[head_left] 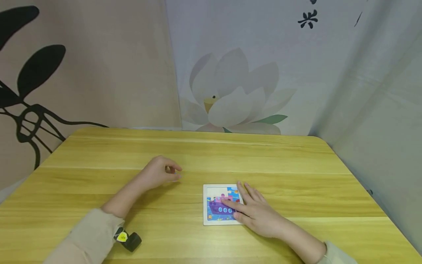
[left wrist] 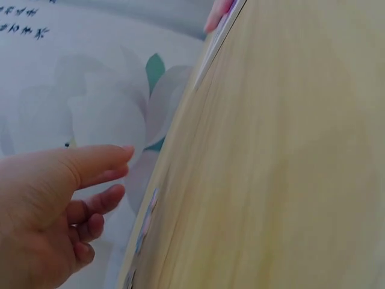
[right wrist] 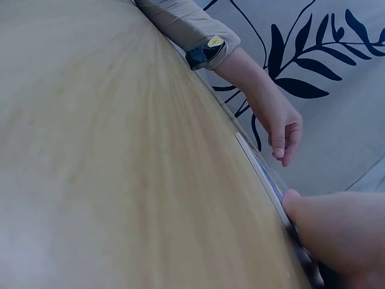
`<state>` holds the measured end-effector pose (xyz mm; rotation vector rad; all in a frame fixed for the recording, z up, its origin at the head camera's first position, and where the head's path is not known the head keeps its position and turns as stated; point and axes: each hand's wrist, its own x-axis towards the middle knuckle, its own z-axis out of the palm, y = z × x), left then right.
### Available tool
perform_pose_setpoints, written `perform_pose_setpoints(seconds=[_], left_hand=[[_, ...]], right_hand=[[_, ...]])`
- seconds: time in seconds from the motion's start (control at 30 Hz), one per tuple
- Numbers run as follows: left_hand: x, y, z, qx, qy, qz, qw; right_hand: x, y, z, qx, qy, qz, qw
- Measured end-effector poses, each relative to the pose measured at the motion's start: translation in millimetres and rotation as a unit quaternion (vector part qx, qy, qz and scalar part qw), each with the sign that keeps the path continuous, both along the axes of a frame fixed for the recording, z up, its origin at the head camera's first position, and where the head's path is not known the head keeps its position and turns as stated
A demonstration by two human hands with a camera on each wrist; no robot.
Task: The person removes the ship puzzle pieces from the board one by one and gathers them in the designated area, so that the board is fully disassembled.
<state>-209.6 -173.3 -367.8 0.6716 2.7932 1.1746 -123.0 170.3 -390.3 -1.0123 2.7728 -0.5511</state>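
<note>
A white-framed jigsaw puzzle (head_left: 205,205) with a purple ship picture lies on the table, its upper left part showing pale bare backing. My right hand (head_left: 260,216) rests on the puzzle's right side with fingers spread, one fingertip reaching over the ship. To the left of the puzzle, my left hand (head_left: 158,172) hovers above the table, thumb and fingers loosely bent and apart. Nothing shows between them in the left wrist view. Thin, colourful puzzle pieces (left wrist: 146,223) lie on the table near that hand, seen edge-on; in the head view the left hand hides that spot.
The wooden table (head_left: 280,157) runs back to a wall hanging (head_left: 230,29) printed with a lotus flower. A black wrist device (head_left: 132,241) sticks out from the left sleeve, just over the table. Pale cloth (head_left: 389,121) borders the table's right side.
</note>
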Motion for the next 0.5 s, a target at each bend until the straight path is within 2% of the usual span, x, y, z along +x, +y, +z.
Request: perform_pose_setpoints(seconds=[0.23,0.5], left_hand=[[0.0,23.8,-4.7,0.042,0.020,-0.016,0.9988],[-2.0,51.6,-12.4,0.083,-0.003,-0.063,0.9946]], right_hand=[[-1.9,2,-2.3,0.005,-0.004,-0.001,1.0000],[-3.1,2,-3.4,0.012,-0.015,-0.006,0.9998]])
